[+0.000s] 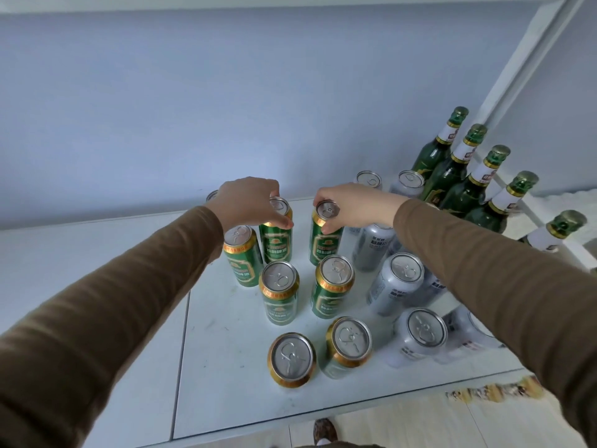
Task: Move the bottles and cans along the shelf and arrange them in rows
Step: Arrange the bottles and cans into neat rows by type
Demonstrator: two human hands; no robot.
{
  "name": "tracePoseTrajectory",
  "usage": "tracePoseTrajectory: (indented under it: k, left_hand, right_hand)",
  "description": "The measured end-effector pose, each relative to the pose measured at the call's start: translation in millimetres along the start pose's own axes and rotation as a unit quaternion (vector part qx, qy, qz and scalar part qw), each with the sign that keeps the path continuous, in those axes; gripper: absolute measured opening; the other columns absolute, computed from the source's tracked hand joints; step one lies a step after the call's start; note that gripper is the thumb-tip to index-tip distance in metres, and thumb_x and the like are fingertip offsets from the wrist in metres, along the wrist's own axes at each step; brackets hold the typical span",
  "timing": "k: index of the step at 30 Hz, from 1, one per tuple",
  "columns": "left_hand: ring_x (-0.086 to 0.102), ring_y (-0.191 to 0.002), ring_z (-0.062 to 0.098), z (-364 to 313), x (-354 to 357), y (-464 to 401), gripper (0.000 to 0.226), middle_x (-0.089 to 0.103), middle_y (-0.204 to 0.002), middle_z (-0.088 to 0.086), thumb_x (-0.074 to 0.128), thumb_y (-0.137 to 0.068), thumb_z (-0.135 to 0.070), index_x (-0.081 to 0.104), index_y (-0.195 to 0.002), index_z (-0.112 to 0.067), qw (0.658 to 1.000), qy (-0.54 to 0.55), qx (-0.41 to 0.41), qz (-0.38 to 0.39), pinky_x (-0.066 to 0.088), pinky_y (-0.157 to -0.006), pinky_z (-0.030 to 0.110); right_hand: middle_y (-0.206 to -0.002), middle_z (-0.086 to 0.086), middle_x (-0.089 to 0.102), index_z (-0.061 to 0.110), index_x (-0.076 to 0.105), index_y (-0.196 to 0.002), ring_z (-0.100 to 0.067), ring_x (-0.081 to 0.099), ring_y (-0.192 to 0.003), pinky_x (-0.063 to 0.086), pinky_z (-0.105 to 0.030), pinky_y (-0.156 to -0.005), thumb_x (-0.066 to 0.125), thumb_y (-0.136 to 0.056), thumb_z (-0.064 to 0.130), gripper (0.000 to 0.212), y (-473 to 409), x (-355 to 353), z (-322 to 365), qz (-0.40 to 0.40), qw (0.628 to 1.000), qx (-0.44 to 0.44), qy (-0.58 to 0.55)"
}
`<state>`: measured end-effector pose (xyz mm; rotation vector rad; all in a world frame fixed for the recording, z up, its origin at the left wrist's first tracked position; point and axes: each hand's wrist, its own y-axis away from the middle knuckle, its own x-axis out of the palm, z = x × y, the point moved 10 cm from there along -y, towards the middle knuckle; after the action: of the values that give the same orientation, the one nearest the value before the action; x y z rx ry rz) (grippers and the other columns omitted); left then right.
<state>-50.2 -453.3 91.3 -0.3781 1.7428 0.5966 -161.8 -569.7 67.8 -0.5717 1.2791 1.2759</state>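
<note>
While I reach over the white shelf (226,367), each of my hands grips the top of 1 green can.
My left hand (247,202) pinches the rim of the rear-left green can (276,236); my right hand (352,205) pinches the rim of the rear-right green can (324,244). Both cans stand upright on the shelf, at the far end of 2 columns of green cans. Silver cans (399,286) stand just beside them to the right, and 5 green bottles (452,176) line the right edge.
</note>
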Motion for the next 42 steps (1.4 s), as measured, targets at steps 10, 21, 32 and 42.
tracePoseTrajectory:
  k: [10,21,32,42]
  left_hand:
    - [0.053,-0.1,0.021,-11,19,17,0.063,0.062,-0.109,-0.007,0.071,-0.07,-0.072,0.054,-0.113,-0.028,0.999,-0.037,-0.003,0.018,0.044,-0.087,0.041]
    - [0.053,-0.102,0.022,-9,26,16,0.071,0.063,-0.121,-0.003,0.073,-0.072,-0.069,0.052,-0.124,-0.025,0.998,-0.038,-0.005,0.048,0.044,-0.085,0.039]
    - [0.05,-0.131,0.02,49,-29,7,0.061,0.055,-0.142,-0.002,0.073,-0.085,-0.05,0.054,-0.139,-0.03,0.995,0.099,-0.004,0.005,0.038,-0.107,0.036]
    - [0.04,-0.14,0.02,130,-1,0,0.082,0.046,-0.151,-0.001,0.083,-0.08,-0.026,0.041,-0.15,-0.035,0.986,0.159,-0.03,0.03,0.035,-0.112,0.037]
  right_hand:
    - [-0.136,-0.005,0.059,0.023,0.05,-0.138,-0.028,0.055,-0.119,0.047,-0.037,-0.092,0.079,-0.083,0.041,0.065,8,17,12,0.0,1.0,-0.005,0.01]
    - [-0.137,-0.005,0.058,0.024,0.05,-0.139,-0.027,0.055,-0.118,0.045,-0.033,-0.086,0.08,-0.083,0.034,0.065,3,19,13,-0.001,1.0,0.004,-0.005]
    - [-0.149,0.0,0.049,0.03,0.044,-0.148,-0.023,0.045,-0.134,0.037,-0.036,-0.103,0.067,-0.092,0.048,0.063,-6,-18,70,-0.068,0.995,-0.072,-0.033]
    - [-0.131,-0.003,0.056,0.025,0.046,-0.142,-0.024,0.046,-0.122,0.045,-0.043,-0.094,0.073,-0.082,0.057,0.073,-37,17,156,-0.042,0.987,-0.151,0.03]
